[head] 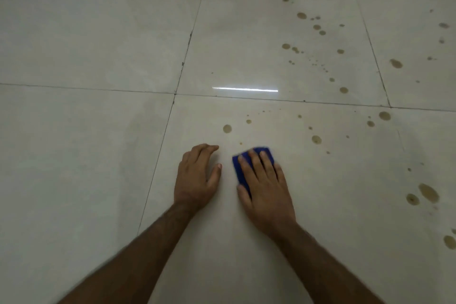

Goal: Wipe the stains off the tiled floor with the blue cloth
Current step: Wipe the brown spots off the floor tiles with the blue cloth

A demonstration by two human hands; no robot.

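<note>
The blue cloth (243, 168) lies flat on the tiled floor (98, 155), folded into a small pad, on the large tile nearest the person. The right hand (265, 187) lies on top of it, palm down, fingers (254, 163) spread and extended over the fabric; the hand presses the cloth rather than clenching it, and blue shows past the fingertips and along the thumb side. The cloth's far edge is blurred.

Just left of the cloth, apart from it, the left hand (197, 177) rests on the bare tile with fingers loosely curled and the thumb pointing toward the cloth; it grasps nothing.

Brown stains (227, 128) dot the floor beyond the cloth: a round spot and a few smaller specks sit just past it on the same tile, none of them under the pad. More drops scatter to the right of the cloth on that tile, with larger blotches (428, 193) well to its right near the picture's edge. Farther from the cloth, across the dark grout line (283, 100), a loose trail of spots (301, 15) runs over the next tile. A bright strip of reflected light (245, 89) lies on the glossy surface just beyond that grout line, straight ahead of the cloth.
</note>
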